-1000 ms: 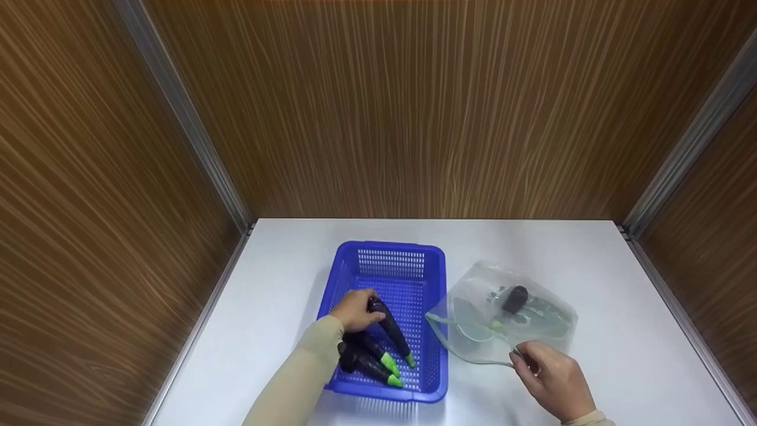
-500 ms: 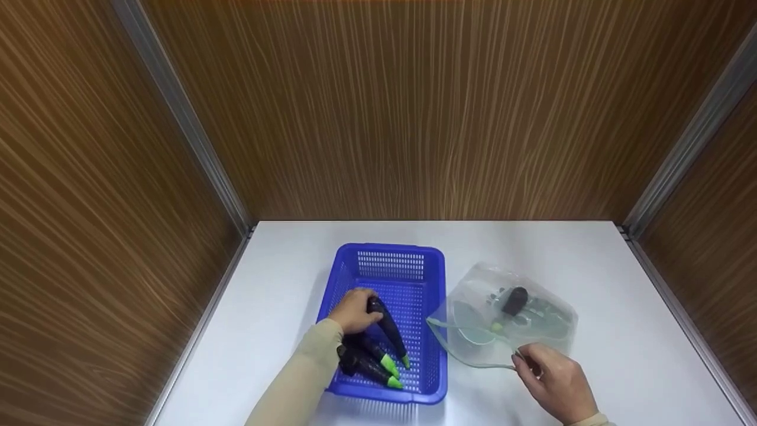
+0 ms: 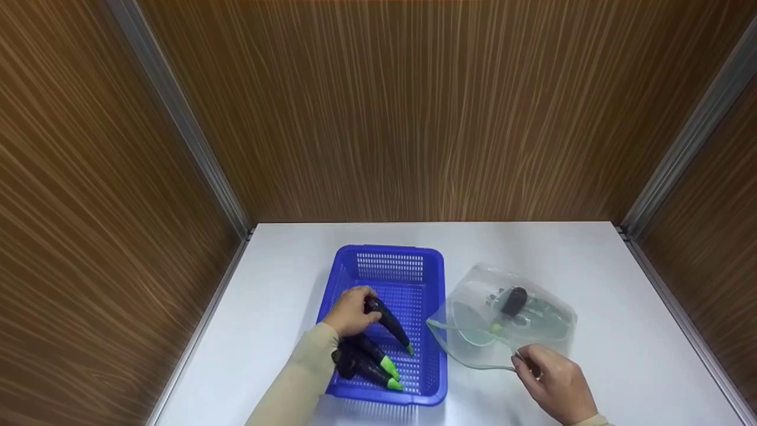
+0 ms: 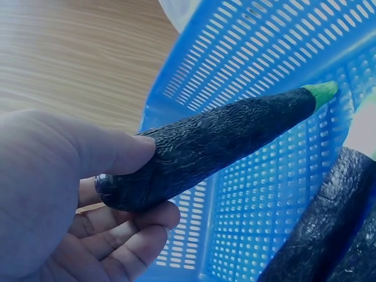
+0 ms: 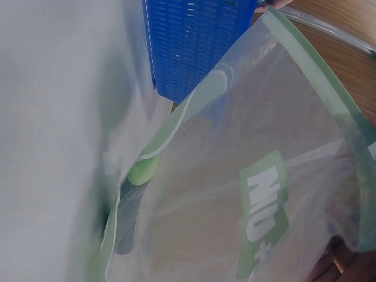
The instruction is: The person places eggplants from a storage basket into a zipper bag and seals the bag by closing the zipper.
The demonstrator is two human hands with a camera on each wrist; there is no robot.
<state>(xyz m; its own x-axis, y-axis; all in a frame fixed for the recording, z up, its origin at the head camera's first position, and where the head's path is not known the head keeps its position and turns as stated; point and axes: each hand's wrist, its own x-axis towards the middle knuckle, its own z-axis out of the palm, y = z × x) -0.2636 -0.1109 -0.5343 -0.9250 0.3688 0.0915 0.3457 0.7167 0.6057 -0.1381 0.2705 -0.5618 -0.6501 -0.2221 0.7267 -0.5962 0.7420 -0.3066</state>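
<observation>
In the head view my left hand pinches the thick end of a dark eggplant over the blue basket, its green tip slanting down to the front right. The left wrist view shows my thumb on top of this eggplant and fingers curled beneath. More eggplants lie in the basket's front left. My right hand pinches the green-edged mouth of a clear bag, holding it spread apart. Inside the bag lies another eggplant. The right wrist view shows the bag's printed label.
Basket and bag rest side by side on a white table. Brown wood-grain panels with metal corner posts enclose the table at the back and both sides.
The green tip of the eggplant in my left hand has risen slightly, away from the basket floor. My right hand and the bag have barely moved.
</observation>
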